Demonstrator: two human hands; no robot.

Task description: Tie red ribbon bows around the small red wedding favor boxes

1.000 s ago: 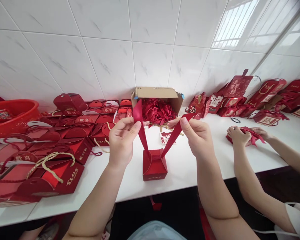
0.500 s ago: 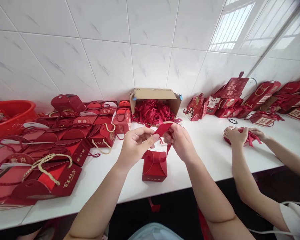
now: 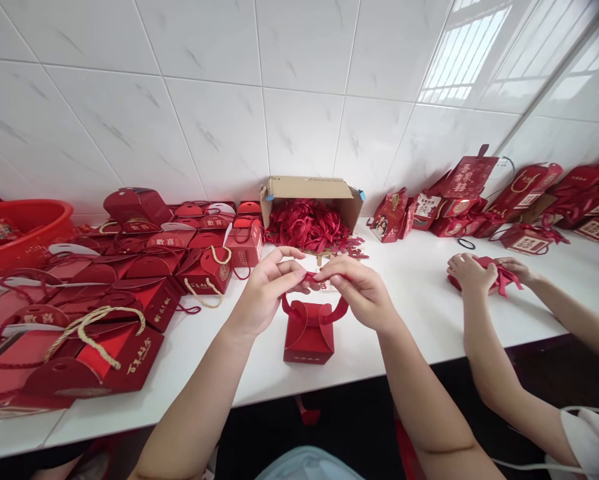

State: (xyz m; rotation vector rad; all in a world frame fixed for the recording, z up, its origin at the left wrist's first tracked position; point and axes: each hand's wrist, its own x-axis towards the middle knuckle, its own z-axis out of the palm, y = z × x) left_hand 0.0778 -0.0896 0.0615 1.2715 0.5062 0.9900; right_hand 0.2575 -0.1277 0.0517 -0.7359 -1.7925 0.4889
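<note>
A small dark red gift box (image 3: 309, 340) stands on the white table in front of me. A red ribbon (image 3: 338, 310) is threaded through its top and rises on both sides into a loop. My left hand (image 3: 269, 290) pinches the ribbon above the box, fingers closed. My right hand (image 3: 359, 288) pinches it too, close beside the left, thumb and index together. The ribbon's ends are mostly hidden by my fingers.
Behind my hands, a cardboard box (image 3: 312, 188) lies on its side, full of red ribbons (image 3: 309, 227). Many red gift boxes (image 3: 104, 357) crowd the left, by an orange-red basket (image 3: 44, 227). At right, a co-worker's hands (image 3: 474, 273) hold a red box.
My hands have come together over the box and lowered slightly. The ribbon strip that stood out flat between them is now drawn into a loop. The co-worker's hands have barely moved.
</note>
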